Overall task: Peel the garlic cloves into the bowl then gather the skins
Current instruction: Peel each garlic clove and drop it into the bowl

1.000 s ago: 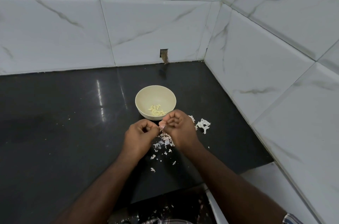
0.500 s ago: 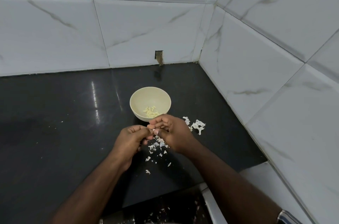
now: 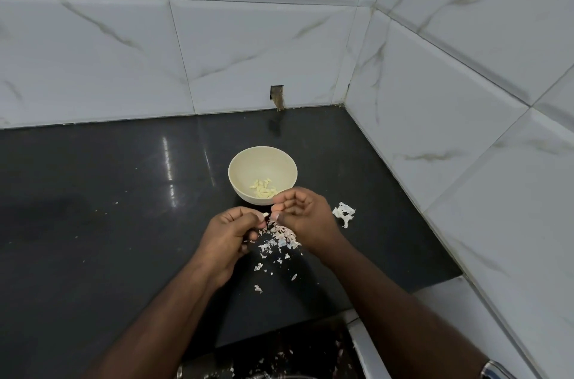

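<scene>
- Pinching a clove, left hand holds it just before the bowl.
- Right hand nips its skin (pull gently, over the skins).

Two bare forearms, no sleeves worn, left hand and right hand ungloved, a metallic wristwatch worn on the right wrist, partly cropped.

One bowl sat beyond two hands, left and right. It held roughly ten peeled cloves; skin scraps below were too many to count.
</scene>
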The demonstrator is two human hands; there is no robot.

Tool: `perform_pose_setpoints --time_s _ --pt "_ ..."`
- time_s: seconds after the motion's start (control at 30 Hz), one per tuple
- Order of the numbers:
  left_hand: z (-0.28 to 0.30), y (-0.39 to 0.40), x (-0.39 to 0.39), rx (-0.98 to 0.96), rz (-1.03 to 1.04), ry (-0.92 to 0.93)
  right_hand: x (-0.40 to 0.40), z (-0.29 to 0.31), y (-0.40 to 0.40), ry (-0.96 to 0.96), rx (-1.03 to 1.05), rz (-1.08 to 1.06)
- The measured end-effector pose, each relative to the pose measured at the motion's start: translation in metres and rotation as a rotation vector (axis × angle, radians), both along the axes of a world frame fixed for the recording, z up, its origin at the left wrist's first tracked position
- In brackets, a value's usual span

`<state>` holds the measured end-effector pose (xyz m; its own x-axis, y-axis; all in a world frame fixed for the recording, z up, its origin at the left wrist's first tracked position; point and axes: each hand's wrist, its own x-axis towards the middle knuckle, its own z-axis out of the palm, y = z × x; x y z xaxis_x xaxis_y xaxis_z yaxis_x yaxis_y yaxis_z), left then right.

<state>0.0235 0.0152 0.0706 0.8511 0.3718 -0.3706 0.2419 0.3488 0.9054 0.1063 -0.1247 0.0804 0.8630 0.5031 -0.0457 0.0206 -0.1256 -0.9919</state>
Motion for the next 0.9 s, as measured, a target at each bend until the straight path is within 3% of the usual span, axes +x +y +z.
perform_pose_setpoints --time_s 0.17,0.33,0.6,0.9 --pt "-0.001 0.004 0.0 -0.007 0.019 0.01 0.004 0.001 -0.006 0.016 -0.022 -0.008" --pt "-0.001 0.005 0.002 0.018 -0.004 0.022 0.005 0.004 -0.007 -0.192 -0.211 -0.038" --pt "-0.001 0.008 0.001 0.164 -0.033 0.015 0.001 0.01 0.0 -0.076 -0.115 0.082" --pt "0.001 0.01 -0.001 0.108 -0.051 -0.002 0.001 0.007 0.001 -0.129 -0.122 0.121"
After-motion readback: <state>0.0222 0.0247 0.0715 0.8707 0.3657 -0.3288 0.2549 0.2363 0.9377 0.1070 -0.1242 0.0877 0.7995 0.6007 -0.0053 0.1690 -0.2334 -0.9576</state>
